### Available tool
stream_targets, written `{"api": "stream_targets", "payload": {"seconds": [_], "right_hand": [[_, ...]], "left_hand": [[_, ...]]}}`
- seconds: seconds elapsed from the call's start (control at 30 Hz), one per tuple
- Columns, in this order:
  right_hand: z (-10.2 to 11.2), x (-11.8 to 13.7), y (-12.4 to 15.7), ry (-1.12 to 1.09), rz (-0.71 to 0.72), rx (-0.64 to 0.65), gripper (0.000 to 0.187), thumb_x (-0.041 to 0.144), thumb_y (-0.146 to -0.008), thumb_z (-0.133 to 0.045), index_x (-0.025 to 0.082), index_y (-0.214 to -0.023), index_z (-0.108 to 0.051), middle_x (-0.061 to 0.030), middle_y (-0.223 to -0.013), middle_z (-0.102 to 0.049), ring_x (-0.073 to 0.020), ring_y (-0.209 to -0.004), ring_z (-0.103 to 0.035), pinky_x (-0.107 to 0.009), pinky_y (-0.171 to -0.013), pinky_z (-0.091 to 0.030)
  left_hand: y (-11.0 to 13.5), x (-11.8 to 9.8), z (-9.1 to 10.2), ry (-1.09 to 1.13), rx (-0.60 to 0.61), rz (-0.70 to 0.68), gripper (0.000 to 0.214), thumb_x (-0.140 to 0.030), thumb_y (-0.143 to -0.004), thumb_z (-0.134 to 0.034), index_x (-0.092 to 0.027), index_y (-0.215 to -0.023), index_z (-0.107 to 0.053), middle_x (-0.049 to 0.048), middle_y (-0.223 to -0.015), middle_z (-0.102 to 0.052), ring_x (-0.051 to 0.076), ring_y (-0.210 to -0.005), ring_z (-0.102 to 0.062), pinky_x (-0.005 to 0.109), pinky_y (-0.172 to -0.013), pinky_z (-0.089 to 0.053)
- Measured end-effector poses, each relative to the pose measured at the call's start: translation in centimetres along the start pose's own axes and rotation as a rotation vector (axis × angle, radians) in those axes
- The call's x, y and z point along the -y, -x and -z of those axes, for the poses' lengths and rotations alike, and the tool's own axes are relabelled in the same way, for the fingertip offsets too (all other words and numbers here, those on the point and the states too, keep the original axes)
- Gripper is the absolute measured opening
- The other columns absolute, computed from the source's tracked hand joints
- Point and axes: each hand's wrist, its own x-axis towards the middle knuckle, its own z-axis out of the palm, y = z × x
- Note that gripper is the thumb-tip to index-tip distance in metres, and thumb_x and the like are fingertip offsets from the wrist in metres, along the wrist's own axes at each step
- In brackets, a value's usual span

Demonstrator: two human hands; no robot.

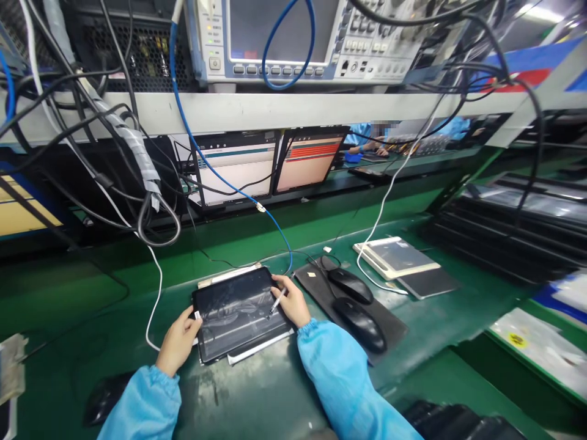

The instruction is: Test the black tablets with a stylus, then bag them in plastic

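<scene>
A black tablet lies on the green bench mat, its glossy screen facing up with smudges and reflections on it. My left hand grips its left edge, thumb on the front beside a small white tab. At the right edge is my right hand, its fingers closed around a slim pen whose tip points down at the screen. The fingers of that hand also touch the tablet's upper right edge. A pale frame or tray shows from under the tablet. Both sleeves are light blue.
Two black mice rest on a dark pad to the right. Beyond them lies a white-framed device near a white cable. Monitors and a test instrument stand behind, with hanging cables. Another mouse sits lower left.
</scene>
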Motion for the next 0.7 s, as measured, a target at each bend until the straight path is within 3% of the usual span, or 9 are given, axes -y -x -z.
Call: {"api": "stream_targets", "payload": {"seconds": [0.23,0.7], "right_hand": [[0.05,0.28,0.09,0.001,-0.003,0.009,0.036,0.038,-0.076,-0.055,0.021,-0.107,-0.062,-0.0078,-0.114,-0.066,-0.0231,-0.102,-0.062,-0.04,-0.095,-0.046],[0.14,0.58,-0.07,0.086,0.021,0.069,0.028,0.035,-0.08,-0.052,0.022,-0.105,-0.058,-0.0066,-0.123,-0.062,-0.0218,-0.11,-0.061,-0.038,-0.1,-0.045]], "left_hand": [[-0.15,0.13,0.12,0.008,0.029,0.053,0.095,-0.06,-0.068,-0.06,0.0,-0.137,-0.037,0.0067,-0.08,-0.069,0.023,-0.083,-0.066,0.033,-0.082,-0.051],[-0.09,-0.38,0.32,-0.082,0.05,0.037,0.093,-0.063,-0.069,-0.053,0.002,-0.134,-0.038,0.0076,-0.078,-0.07,0.024,-0.079,-0.066,0.033,-0.079,-0.05]]}}
